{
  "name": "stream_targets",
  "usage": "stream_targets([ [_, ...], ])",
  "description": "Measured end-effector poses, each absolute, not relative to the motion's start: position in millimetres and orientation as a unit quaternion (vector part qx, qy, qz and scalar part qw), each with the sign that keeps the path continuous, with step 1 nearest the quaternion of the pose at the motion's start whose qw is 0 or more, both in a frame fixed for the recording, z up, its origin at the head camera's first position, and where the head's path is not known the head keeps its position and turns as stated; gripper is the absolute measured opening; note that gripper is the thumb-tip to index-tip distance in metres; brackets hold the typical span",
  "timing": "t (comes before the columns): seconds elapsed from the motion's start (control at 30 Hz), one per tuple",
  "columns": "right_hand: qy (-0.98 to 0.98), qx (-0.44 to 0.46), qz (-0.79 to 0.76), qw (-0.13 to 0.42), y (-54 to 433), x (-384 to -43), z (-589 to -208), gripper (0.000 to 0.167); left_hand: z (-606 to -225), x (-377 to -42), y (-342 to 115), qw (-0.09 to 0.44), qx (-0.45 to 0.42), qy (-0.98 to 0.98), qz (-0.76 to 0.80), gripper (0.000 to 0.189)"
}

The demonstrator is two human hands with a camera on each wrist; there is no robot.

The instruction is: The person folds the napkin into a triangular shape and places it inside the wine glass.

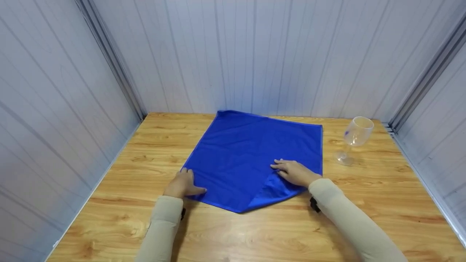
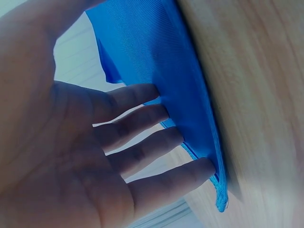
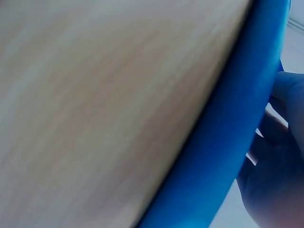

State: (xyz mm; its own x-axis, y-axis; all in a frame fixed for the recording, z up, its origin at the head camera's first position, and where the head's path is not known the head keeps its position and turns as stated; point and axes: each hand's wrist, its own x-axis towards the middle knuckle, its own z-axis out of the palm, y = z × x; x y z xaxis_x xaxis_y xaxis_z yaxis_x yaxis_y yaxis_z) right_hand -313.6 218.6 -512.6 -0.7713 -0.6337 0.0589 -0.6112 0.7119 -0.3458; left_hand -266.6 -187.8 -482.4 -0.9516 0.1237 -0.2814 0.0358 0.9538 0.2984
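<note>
A blue cloth (image 1: 251, 145) lies spread on the wooden table, with its near right corner turned inward as a shinier flap (image 1: 275, 189). My left hand (image 1: 184, 183) lies at the cloth's near left corner. In the left wrist view its fingers (image 2: 147, 149) are nearly straight, with their tips touching the cloth near the hemmed edge. My right hand (image 1: 295, 171) rests over the turned-in flap, fingers extended toward the cloth's middle. The right wrist view shows the rounded fold beside the hand; the fingertips and the flap's tip are partly hidden there.
A clear stemmed wine glass (image 1: 358, 131) stands upright on the table, to the right of the cloth. Pale panel walls (image 1: 269, 54) enclose the table (image 1: 120, 214) at the back and both sides. The cloth's far edge lies close to the back wall.
</note>
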Motion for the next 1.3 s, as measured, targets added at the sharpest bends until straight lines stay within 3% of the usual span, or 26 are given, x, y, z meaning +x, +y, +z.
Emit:
stream_targets([
  [1.07, 0.941, -0.310, -0.118, 0.068, 213, -293, -498, 0.035, -487, -281, -187, 0.149, 0.018, 0.975, 0.166, 0.102],
  [1.3, 0.938, -0.324, -0.112, 0.060, 210, -289, -495, 0.032, -480, -281, -182, 0.144, 0.017, 0.979, 0.145, 0.091],
])
